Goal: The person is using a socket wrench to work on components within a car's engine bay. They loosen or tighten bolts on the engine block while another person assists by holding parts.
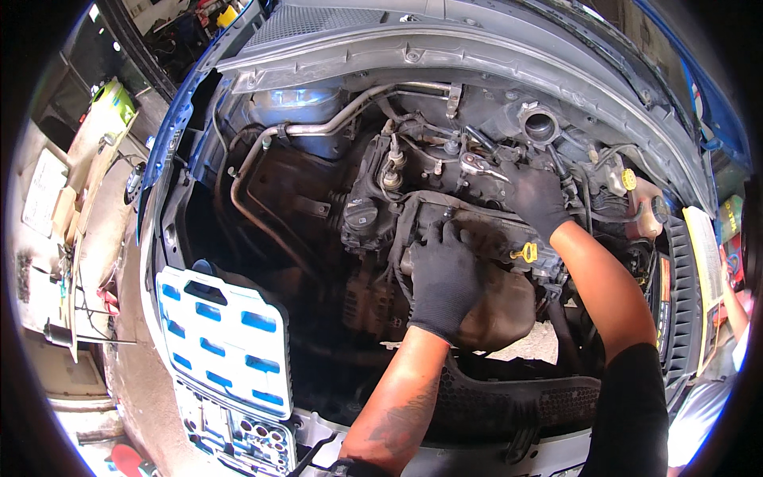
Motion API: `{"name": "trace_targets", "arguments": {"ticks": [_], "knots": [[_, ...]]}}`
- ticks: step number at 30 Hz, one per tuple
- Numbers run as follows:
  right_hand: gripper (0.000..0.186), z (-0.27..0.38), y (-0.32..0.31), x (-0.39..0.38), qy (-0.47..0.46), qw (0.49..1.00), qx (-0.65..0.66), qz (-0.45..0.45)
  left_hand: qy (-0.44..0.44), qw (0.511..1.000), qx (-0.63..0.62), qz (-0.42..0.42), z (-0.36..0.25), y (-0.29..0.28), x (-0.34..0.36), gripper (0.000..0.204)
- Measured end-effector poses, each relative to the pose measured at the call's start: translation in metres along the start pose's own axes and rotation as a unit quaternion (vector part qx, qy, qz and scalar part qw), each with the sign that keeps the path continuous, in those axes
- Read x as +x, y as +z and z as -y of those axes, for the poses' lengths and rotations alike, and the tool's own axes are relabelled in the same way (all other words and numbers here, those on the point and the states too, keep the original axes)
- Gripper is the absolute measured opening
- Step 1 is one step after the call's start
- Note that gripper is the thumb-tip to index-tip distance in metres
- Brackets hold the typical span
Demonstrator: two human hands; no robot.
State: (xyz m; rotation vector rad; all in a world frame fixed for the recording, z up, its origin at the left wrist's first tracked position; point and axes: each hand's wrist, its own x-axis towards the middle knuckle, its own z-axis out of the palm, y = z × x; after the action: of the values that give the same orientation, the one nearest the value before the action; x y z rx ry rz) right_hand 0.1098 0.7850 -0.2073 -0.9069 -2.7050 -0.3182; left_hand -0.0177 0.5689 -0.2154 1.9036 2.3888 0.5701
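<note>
My right hand [537, 195], in a black glove, is closed around the handle of a ratchet wrench. The shiny head of the ratchet wrench [474, 164] sits over the top of the engine, and the hand hides most of its handle. My left hand [447, 278], also gloved, rests on the front of the engine [425, 208] with its fingers stretched upward, just below a small dark stud [449, 213]. Nothing shows in its grasp. A black oil filler cap [360, 213] is left of that hand, and a yellow dipstick handle [524, 253] is to its right.
An open socket case [226, 338] with sockets in its lower half stands at the front left of the engine bay. A metal pipe [238, 187] bends along the left. Right lie a coolant tank [650, 210] and a yellow cap [629, 179]. Another person's arm [736, 314] shows far right.
</note>
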Motion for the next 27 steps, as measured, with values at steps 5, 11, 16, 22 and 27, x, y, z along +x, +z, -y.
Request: {"name": "trace_targets", "arguments": {"ticks": [5,11,16,22,27], "knots": [[0.044,-0.011,0.004,-0.003,-0.036,0.999,-0.02,-0.017,-0.012,0.998,-0.032,0.044,-0.002,-0.012,-0.001,0.057],[0.031,-0.023,0.011,0.006,-0.117,0.985,-0.032,-0.119,-0.012,1.0,-0.019,0.005,-0.001,-0.008,-0.005,0.057],[0.021,-0.042,0.024,0.022,-0.131,0.983,-0.056,-0.115,0.006,1.0,-0.006,0.002,-0.002,-0.003,-0.006,0.054],[0.032,-0.041,0.021,0.025,-0.03,0.999,0.01,0.026,0.004,0.999,-0.035,0.041,-0.007,-0.004,-0.001,0.044],[0.065,0.043,-0.049,-0.014,-0.014,0.958,0.204,0.199,-0.006,1.0,0.004,0.029,0.003,-0.005,-0.002,0.046]]}}
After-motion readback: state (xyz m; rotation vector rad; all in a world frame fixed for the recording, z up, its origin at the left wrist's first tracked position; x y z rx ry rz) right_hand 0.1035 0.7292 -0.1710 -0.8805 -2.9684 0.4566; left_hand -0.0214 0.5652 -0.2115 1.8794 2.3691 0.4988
